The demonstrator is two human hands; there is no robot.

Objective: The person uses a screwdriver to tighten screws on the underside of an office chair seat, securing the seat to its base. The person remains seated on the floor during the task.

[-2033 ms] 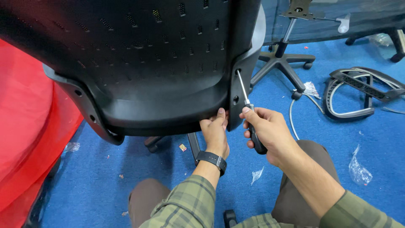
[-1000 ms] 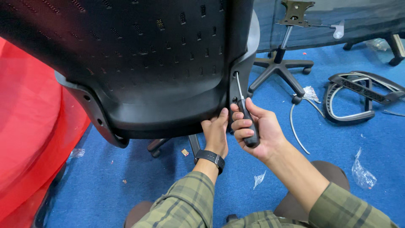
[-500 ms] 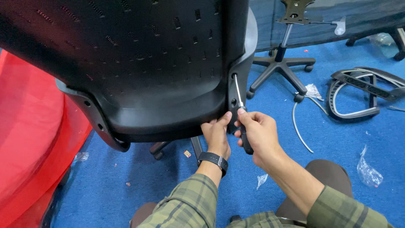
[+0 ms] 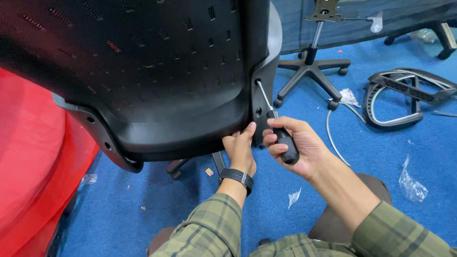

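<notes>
A black perforated plastic chair shell [image 4: 157, 71] fills the upper left, its underside facing me. My left hand [image 4: 241, 147], with a black wristwatch, grips the shell's lower edge near its grey side bracket [image 4: 264, 76]. My right hand [image 4: 297, 145] is closed around the black handle of a screwdriver [image 4: 278, 128]. The metal shaft runs up and left, with its tip at a hole in the bracket.
A red fabric-covered shape [image 4: 38, 171] stands at the left. On the blue carpet lie a black star base with gas lift [image 4: 312, 66], a black armrest frame [image 4: 404, 97], a loose white cable [image 4: 333, 138] and clear plastic wrappers [image 4: 412, 183].
My right hand with the screwdriver has shifted slightly and the shaft has turned at the bracket hole. My left hand stays on the shell's lower edge. The view has drifted a little.
</notes>
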